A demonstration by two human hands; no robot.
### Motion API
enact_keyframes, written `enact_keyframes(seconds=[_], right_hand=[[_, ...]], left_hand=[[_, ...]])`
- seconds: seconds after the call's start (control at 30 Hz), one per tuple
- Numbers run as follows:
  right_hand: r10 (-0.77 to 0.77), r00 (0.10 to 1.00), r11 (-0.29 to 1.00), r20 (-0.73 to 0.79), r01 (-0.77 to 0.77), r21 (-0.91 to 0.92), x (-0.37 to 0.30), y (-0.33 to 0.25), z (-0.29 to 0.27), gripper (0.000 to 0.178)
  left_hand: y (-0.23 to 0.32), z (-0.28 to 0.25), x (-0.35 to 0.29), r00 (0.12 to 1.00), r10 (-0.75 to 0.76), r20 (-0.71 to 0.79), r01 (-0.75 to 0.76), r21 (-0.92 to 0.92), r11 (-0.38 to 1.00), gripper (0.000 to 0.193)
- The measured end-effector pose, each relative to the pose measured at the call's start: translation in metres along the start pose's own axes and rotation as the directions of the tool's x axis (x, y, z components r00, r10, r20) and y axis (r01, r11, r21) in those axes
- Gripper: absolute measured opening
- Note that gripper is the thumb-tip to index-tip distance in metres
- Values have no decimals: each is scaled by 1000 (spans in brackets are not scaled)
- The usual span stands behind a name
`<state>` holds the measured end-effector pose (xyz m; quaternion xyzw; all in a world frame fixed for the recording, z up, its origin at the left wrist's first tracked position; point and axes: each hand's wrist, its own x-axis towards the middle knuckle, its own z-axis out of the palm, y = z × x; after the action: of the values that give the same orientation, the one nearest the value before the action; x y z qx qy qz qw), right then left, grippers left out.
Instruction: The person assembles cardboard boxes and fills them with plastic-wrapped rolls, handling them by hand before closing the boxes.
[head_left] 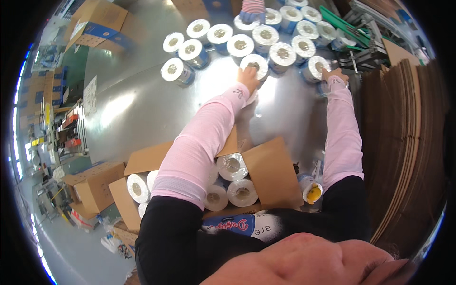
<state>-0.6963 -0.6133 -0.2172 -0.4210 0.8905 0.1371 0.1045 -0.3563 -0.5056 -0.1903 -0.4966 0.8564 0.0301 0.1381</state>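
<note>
My left hand reaches forward over the metal table and grips a wrapped paper roll, its fingers at the roll's open core. Farther right, my right hand has its fingers curled on the edge of another paper roll. Both rolls stand upright, white on top with blue-and-white wrapping. Several like rolls stand in a loose group beyond my hands. Close to my body, an open cardboard box holds several rolls lying with their ends up; my left arm hides part of it.
Another person's gloved hand with a striped sleeve rests on a roll at the far side. Stacked flat cardboard borders the right. A green-railed conveyor is at far right. Cartons stand at far left and near left.
</note>
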Motion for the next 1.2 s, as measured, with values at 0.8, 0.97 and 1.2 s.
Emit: enact_keyframes(seconds=[0.8, 0.97, 1.2], right_hand=[[-655, 755, 754, -32, 652, -79, -153, 58, 17, 52], [-706, 660, 419, -257, 681, 600, -170, 106, 40, 31], [-834, 119, -387, -538, 569, 726, -318, 101, -150, 46]], left_hand=[[-38, -114, -119, 819, -240, -521, -423, -831, 361, 45], [3, -203, -272, 799, -36, -600, -331, -489, 807, 75], [20, -112, -420, 915, -282, 287, 307, -951, 26, 54]])
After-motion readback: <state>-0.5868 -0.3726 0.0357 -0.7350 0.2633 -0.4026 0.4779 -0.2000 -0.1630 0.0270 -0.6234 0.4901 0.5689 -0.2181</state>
